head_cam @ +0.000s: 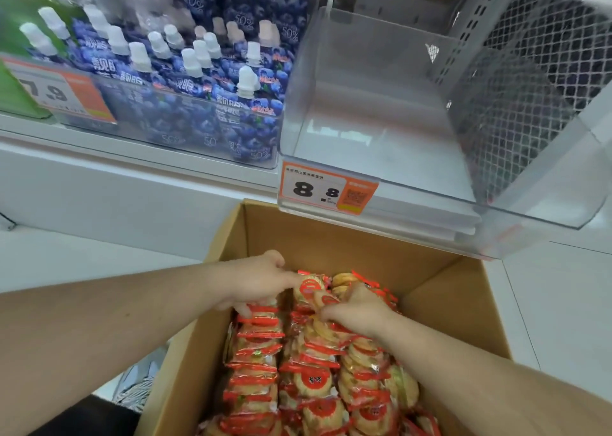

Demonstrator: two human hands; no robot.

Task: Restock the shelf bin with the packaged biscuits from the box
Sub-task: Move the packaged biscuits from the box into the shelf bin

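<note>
A brown cardboard box [337,237] stands open below the shelf, packed with rows of red-and-clear biscuit packets [311,379]. My left hand [261,280] reaches into the far left of the box, its fingers curled over the top packets of the left rows. My right hand [356,308] is beside it, fingers curled round packets at the far end of the middle and right rows. Above the box, a clear plastic shelf bin [414,190] holds nothing, with an orange price tag [326,192] reading 8.8 on its front.
Left of that bin, another clear bin [185,127] is full of blue pouches with white caps, with a 7.9 price tag [56,93]. A wire mesh panel [516,97] closes the shelf's right side. White shelf ledge [116,184] runs behind the box.
</note>
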